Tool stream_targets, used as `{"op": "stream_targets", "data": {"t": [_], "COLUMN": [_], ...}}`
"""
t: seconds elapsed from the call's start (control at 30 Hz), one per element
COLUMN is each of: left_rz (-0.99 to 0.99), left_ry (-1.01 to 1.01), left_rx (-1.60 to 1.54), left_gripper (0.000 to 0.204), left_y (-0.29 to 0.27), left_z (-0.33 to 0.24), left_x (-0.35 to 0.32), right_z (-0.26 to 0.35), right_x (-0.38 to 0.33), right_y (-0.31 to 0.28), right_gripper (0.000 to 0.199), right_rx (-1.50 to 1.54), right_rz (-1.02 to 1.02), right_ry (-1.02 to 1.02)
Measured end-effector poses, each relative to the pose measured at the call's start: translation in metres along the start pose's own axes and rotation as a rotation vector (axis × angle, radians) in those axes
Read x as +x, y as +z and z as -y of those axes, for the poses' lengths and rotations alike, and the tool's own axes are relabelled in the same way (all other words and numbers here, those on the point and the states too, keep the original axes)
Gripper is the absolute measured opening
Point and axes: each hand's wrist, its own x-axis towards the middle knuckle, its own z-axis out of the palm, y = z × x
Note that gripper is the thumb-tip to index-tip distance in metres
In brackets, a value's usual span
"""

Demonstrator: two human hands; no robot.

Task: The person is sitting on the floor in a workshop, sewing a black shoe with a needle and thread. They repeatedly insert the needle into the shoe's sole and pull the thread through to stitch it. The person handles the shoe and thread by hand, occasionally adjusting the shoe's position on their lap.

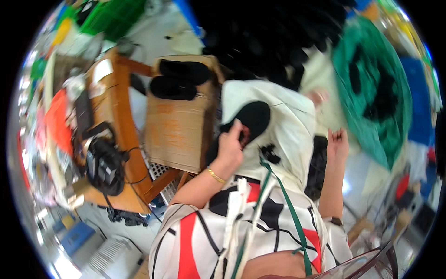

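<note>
My left hand [232, 139] is closed on a black slipper [256, 116], gripping its near part; a small reddish patch shows by the fingers. The slipper lies over the white cloth [292, 109] on my lap. My right hand [338, 139] is raised to the right of the lap, apart from the slipper, with its fingers curled in; what they hold, if anything, I cannot make out. On the cloth lies a clump of black scraps [269, 153], near the end of a green ribbon [285, 197] hanging from my neck.
Two black slippers rest on a cardboard box [179, 130] to the left, beside a wooden table [124, 100] carrying a dark machine [104, 160]. A large heap of black pieces [260, 37] lies ahead. At right stands a green bag [353, 97] with black items inside.
</note>
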Motion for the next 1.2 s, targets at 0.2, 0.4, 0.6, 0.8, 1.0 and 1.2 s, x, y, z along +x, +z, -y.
{"op": "stream_targets", "data": {"t": [0.2,0.4,0.6,0.8,1.0,1.2], "left_rz": [0.046,0.039,0.055,0.064,0.059,0.047], "left_ry": [-0.057,-0.053,-0.053,-0.057,-0.069,-0.076], "left_rx": [0.105,0.216,0.326,0.341,0.334,0.334], "left_gripper": [0.023,0.015,0.022,0.020,0.019,0.018], "left_y": [0.006,0.012,0.023,0.022,0.021,0.022], "left_z": [0.002,-0.006,-0.008,-0.007,-0.007,-0.008], "left_x": [0.000,-0.003,0.001,0.006,0.008,0.006], "right_z": [0.025,-0.040,-0.077,-0.098,-0.103,-0.105], "right_x": [-0.019,-0.057,-0.098,-0.112,-0.109,-0.106], "right_y": [-0.082,0.010,0.096,0.125,0.130,0.130], "right_gripper": [0.009,0.022,0.013,0.017,0.014,0.015], "right_rx": [-0.269,-0.481,-0.742,-1.104,-1.124,-1.119], "right_rz": [-0.322,0.024,0.514,0.692,0.713,0.747], "right_ry": [-0.407,-0.191,0.250,0.101,-0.001,-0.057]}}
